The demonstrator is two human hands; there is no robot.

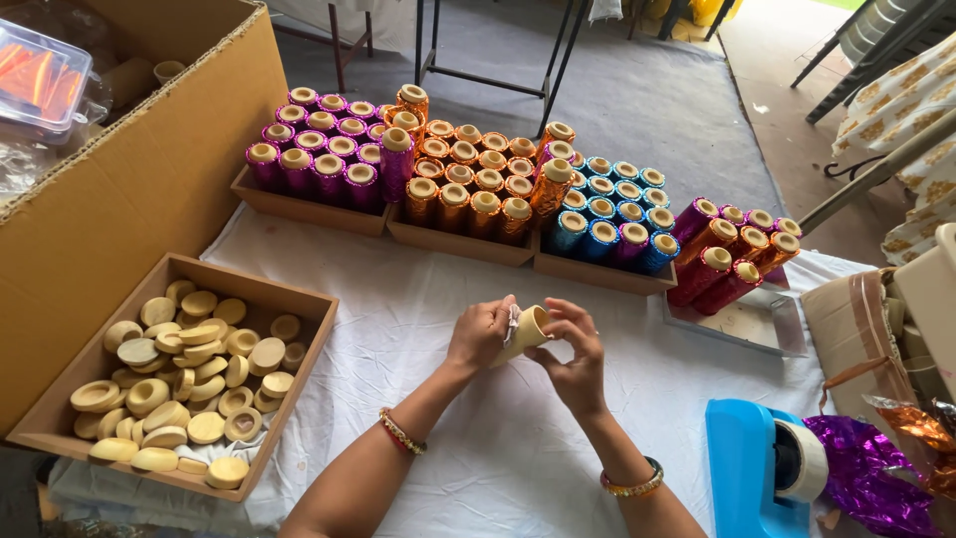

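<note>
White-clothed worktable, centre: left hand (480, 334) and right hand (575, 351) both closed around a small pale-yellow hollow cylinder (527, 328), judged light, rigid, best pinched by its rims; foil-wrapped spools (468, 189) at twelve o'clock.

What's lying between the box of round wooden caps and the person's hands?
Nothing: the head view shows only bare white cloth between the box of wooden caps and the left hand holding the tan tube.

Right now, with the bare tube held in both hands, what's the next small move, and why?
Probably turn the cardboard tube a little between the left hand and right hand. It is still plain beige, unlike the foil-covered tubes in the trays, and the tape dispenser sits beside the right forearm.
</note>
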